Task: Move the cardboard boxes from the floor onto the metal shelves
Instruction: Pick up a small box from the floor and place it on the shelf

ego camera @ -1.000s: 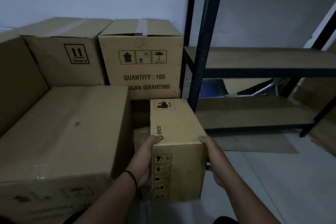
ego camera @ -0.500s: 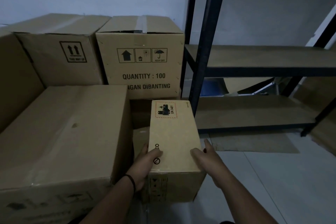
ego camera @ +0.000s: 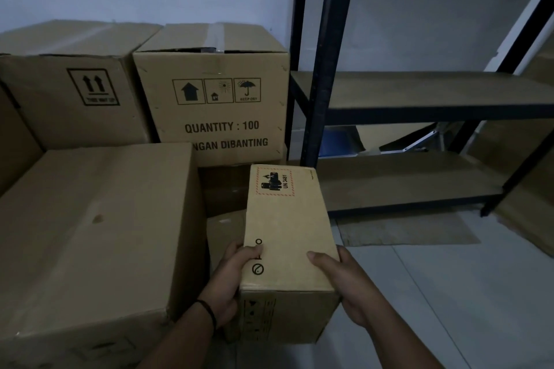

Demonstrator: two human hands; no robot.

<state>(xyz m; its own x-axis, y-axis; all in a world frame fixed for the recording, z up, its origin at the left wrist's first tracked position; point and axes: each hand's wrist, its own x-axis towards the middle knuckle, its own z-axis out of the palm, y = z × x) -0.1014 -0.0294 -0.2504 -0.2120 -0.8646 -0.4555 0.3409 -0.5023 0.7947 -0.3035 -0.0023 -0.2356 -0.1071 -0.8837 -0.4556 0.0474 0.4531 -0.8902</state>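
Two hands hold the small cardboard box (ego camera: 287,237) I am watching: my left hand (ego camera: 230,275) wraps its left side with the thumb on top, my right hand (ego camera: 344,281) clasps the right edge, thumb laid across the top. It is an oblong of smooth tan board, its top bearing a red-hatched UN 3481 label and round black marks. It sits low in front of me, between the large flat carton (ego camera: 90,234) on the left and the metal shelves (ego camera: 419,105) on the right. Behind stands a taped carton (ego camera: 215,105) printed QUANTITY : 100. Both shelf boards look like plain brown fibreboard in a dark frame.
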